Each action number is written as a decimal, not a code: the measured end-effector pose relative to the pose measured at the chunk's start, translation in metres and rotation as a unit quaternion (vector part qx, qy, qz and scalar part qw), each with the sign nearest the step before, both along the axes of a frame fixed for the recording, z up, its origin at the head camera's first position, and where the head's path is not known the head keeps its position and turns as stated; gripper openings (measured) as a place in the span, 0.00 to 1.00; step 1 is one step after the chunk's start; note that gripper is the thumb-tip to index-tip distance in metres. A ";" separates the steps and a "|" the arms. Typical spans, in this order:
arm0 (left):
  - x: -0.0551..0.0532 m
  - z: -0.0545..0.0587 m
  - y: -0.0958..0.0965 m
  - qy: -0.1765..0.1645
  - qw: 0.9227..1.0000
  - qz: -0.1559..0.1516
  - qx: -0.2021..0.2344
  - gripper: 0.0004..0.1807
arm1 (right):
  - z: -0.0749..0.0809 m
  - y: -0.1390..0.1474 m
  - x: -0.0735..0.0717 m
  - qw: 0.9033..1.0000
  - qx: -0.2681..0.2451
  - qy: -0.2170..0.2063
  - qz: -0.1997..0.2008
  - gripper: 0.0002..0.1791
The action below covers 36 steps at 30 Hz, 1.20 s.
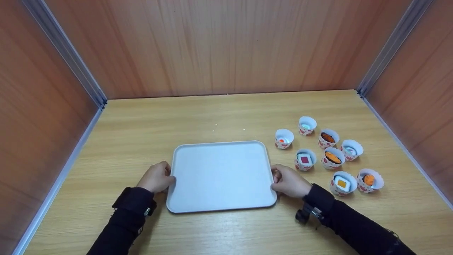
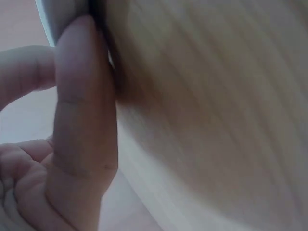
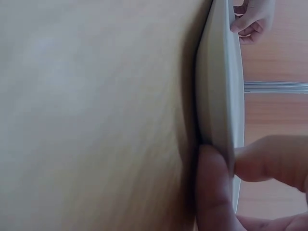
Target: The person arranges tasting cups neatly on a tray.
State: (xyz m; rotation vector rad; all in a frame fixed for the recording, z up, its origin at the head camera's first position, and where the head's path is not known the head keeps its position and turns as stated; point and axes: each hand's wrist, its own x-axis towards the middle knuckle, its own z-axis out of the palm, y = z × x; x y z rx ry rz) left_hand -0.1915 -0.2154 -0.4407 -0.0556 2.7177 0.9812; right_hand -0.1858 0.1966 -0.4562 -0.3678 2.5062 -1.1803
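A white rectangular tray [image 1: 221,177] with rounded corners lies low over the wooden table, between the two hands. My left hand [image 1: 157,177] pinches its left edge, thumb on the rim. On the opposite side my right hand [image 1: 290,180] pinches the right edge. The right wrist view shows the tray's side wall [image 3: 219,96] close over the tabletop, with the thumb on the rim and a finger below it. In the left wrist view a finger [image 2: 84,96] reaches under the tray's edge; most of the tray is out of that view.
Several patterned paper cups stand right of the tray, holding small sushi-like pieces, among them a cup [image 1: 284,139] close to its upper right corner and a cup [image 1: 342,184] near the right sleeve. Wooden panels [image 1: 230,49] wall the table [image 1: 159,120] at the back and sides.
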 end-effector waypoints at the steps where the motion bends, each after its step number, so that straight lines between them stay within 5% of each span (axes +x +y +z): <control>1: 0.000 0.000 0.002 0.002 1.000 -0.002 -0.001 0.10 | 0.000 0.003 0.002 1.000 -0.001 0.002 0.002 0.34; 17: 0.018 -0.006 0.040 0.009 0.999 -0.014 0.040 0.18 | 0.004 0.050 0.034 1.000 0.015 -0.010 0.008 0.34; 27: 0.023 -0.004 0.049 0.027 0.999 -0.023 0.019 0.14 | 0.009 0.059 0.038 1.000 0.023 0.013 -0.001 0.35; 32: 0.024 -0.005 0.050 0.026 0.999 -0.031 0.024 0.10 | 0.019 0.068 0.047 0.988 0.023 0.145 -0.039 0.29; 36: 0.024 -0.006 0.051 0.029 0.999 -0.034 0.015 0.05 | 0.026 0.086 0.053 0.945 0.060 0.307 -0.097 0.27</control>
